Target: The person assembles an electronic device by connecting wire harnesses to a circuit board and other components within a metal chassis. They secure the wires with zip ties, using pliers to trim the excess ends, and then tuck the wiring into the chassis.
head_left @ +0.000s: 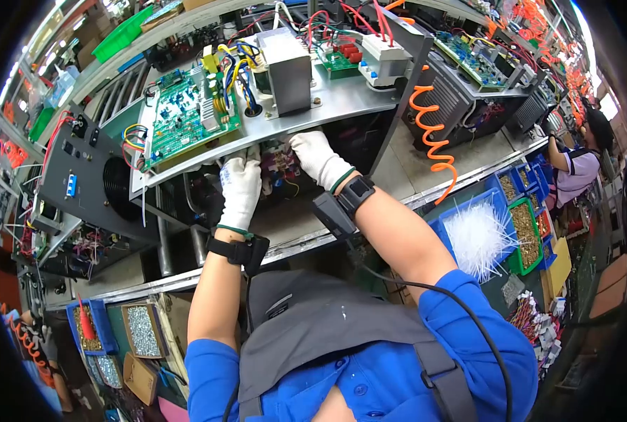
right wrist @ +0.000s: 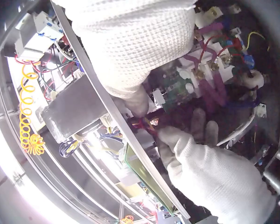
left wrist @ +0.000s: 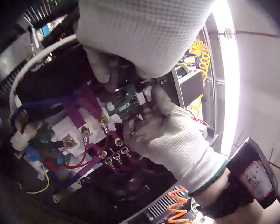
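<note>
Both hands wear white knitted gloves and reach under the metal shelf (head_left: 264, 126) into a dark-walled electrical unit. The left hand (right wrist: 214, 168) has its index fingertip right beside a small bundle of coloured wires (right wrist: 147, 125); two other fingers extend past it. Close to the same wires, the right hand (left wrist: 172, 140) has its fingertips by the white connector (left wrist: 141, 98) of a small green circuit board (left wrist: 125, 103). Purple strips (left wrist: 86, 103) and red leads (left wrist: 79, 161) are screwed to terminals beside this board. I cannot tell what either hand pinches, since fingertips overlap the wires.
On the shelf stand a large green circuit board (head_left: 187, 116) and a silver-grey box (head_left: 285, 70). An orange coiled hose (head_left: 431, 133) hangs to the right. Blue bins (head_left: 500, 218), one with white ties, line the bench's right side. Another person (head_left: 584, 158) sits farther right.
</note>
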`<action>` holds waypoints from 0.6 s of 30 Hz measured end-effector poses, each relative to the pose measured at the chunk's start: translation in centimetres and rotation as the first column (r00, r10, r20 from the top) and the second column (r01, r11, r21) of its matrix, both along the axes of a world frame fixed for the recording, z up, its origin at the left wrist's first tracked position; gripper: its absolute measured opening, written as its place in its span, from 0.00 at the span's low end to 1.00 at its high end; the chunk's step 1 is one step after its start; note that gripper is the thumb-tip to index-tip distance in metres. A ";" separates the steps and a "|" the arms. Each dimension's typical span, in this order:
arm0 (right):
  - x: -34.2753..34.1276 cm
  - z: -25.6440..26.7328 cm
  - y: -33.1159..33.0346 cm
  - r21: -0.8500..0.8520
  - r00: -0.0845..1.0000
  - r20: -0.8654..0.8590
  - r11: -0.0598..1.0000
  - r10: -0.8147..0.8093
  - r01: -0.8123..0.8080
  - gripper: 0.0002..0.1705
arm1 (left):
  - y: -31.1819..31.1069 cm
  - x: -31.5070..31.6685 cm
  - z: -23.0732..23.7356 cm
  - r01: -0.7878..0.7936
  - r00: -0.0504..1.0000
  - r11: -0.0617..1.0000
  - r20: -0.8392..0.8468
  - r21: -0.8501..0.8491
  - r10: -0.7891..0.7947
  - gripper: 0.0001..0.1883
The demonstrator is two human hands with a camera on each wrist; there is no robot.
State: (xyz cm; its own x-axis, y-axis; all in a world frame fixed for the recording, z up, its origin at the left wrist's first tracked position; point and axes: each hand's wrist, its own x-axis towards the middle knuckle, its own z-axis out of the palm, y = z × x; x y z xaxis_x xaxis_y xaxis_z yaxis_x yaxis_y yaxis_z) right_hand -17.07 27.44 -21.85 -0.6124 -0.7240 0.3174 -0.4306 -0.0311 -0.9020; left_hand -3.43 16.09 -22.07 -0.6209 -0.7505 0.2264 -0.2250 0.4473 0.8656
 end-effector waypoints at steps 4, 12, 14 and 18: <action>-0.3 -0.4 0.2 0.069 0.997 -0.079 0.998 0.015 -0.010 0.10 | -1.3 -0.3 -2.2 -0.023 1.000 0.967 0.003 -0.252 0.025 0.15; 0.4 -0.6 -0.2 -0.015 0.981 -0.177 0.997 -0.081 0.080 0.12 | -1.0 -0.5 -1.9 -0.030 0.996 0.963 -0.087 -0.266 0.007 0.13; 0.4 -0.2 -0.2 0.180 0.984 -0.156 0.977 -0.087 0.115 0.13 | -0.8 0.3 -1.4 -0.010 0.999 0.955 0.029 -0.297 0.019 0.13; -0.2 -0.2 0.6 0.269 0.994 -0.106 0.963 0.025 0.004 0.13 | -1.4 0.1 -3.0 0.027 1.000 0.973 0.005 -0.231 -0.027 0.06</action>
State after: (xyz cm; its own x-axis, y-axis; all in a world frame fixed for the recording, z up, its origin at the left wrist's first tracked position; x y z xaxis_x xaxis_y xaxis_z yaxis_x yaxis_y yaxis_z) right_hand -17.31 28.07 -22.04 -0.5773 -0.7978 0.1738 -0.5266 0.2011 -0.8260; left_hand -3.34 14.70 -25.04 -0.6408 -0.6610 0.3905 -0.2117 0.6410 0.7377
